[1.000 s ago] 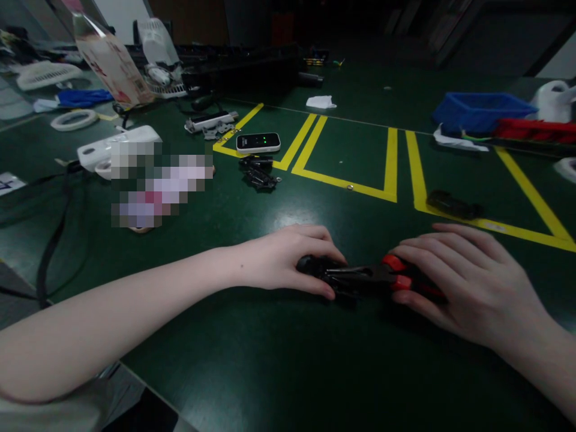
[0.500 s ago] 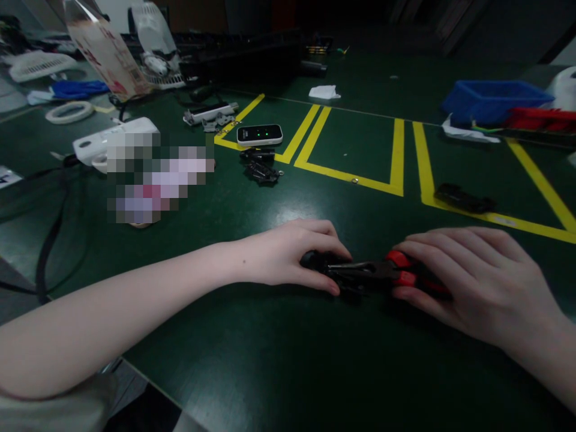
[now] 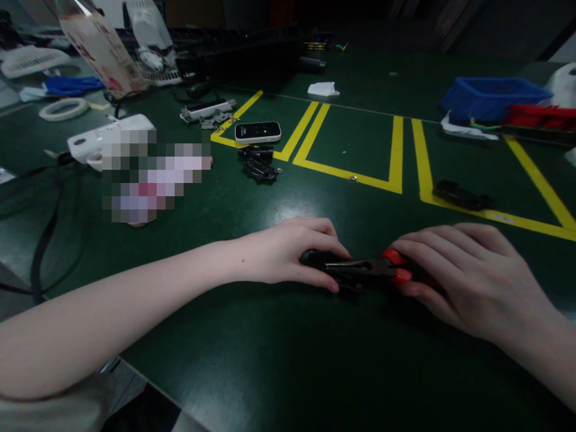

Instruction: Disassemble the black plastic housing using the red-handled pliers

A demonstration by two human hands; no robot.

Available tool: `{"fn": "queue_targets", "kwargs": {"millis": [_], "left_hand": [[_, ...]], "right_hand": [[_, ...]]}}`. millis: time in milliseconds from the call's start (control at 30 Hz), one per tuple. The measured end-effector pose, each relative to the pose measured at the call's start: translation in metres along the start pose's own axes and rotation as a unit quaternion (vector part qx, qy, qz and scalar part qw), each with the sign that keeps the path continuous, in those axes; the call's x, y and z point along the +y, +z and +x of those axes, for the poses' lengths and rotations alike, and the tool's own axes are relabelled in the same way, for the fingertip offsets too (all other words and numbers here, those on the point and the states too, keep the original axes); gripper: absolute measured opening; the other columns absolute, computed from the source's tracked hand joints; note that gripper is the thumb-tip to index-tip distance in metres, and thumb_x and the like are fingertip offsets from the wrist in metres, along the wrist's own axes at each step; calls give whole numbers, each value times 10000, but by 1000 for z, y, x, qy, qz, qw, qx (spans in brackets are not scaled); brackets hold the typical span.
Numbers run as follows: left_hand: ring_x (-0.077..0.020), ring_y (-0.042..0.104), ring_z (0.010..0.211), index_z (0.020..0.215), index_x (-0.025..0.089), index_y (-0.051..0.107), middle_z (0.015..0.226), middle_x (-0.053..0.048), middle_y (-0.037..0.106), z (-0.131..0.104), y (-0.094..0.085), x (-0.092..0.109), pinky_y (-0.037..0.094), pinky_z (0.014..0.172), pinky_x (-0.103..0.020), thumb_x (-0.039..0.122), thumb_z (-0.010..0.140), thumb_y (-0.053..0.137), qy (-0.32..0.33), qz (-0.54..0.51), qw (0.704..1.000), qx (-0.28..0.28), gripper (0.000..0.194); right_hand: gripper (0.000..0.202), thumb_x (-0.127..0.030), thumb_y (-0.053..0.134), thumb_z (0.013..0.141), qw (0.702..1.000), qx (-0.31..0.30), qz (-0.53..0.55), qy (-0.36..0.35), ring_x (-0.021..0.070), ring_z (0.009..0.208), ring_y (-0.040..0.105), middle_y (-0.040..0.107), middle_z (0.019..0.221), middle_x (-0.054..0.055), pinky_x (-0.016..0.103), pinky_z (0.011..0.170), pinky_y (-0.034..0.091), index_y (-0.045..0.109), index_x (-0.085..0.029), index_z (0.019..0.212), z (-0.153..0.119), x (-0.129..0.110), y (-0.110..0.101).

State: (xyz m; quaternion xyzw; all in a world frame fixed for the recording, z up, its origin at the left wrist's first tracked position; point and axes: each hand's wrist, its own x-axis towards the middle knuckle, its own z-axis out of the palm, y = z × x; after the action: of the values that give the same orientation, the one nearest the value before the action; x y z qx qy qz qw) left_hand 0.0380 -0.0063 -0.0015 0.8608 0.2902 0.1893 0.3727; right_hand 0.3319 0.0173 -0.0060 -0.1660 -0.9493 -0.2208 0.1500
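Note:
My left hand (image 3: 299, 252) grips a small black part (image 3: 315, 259) between thumb and fingers, low over the green table (image 3: 252, 348). Red-handled pliers (image 3: 366, 268) are held in my right hand (image 3: 468, 276), their jaws pointing left and meeting the black part. Dark pieces under the jaws blend together, so what exactly the jaws touch is unclear. Further back lie several black parts (image 3: 258, 165) beside a white-edged device (image 3: 258, 132) with a green light. Another black part (image 3: 461, 196) rests on the yellow tape at the right.
A blue bin (image 3: 492, 99) and a red rack (image 3: 540, 117) stand at the back right. At the left are a white appliance (image 3: 85, 141), a tape roll (image 3: 63, 109), a bottle (image 3: 101, 51) and a black strap (image 3: 47, 252). White paper (image 3: 323, 89) lies at the back.
The plier handles have spread slightly apart in my right hand. My left hand keeps its grip on the black part, and the view has shifted slightly.

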Motion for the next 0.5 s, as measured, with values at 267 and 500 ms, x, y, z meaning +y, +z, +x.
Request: {"fn": "queue_targets", "kwargs": {"millis": [267,500], "left_hand": [[-199,613,1034,1191,140,687,1130,-79,630,0,-1,0,494,879,-313,311,890,739,4,2,1000,-10,351],[-205,607,1028,1196,123,688,1130,-89,637,0,-1,1,485,869,-318,317,891,737,9,11,1000,-11,365]], "right_hand": [[266,-262,367,1007,1000,12,-7,-6,257,841,635,712,956,126,394,752,410,586,-136,1092,-1,6,0],[232,-240,405,976,1000,13,-5,9,246,838,655,727,970,100,399,783,404,585,-171,1104,-2,5,2]]}}
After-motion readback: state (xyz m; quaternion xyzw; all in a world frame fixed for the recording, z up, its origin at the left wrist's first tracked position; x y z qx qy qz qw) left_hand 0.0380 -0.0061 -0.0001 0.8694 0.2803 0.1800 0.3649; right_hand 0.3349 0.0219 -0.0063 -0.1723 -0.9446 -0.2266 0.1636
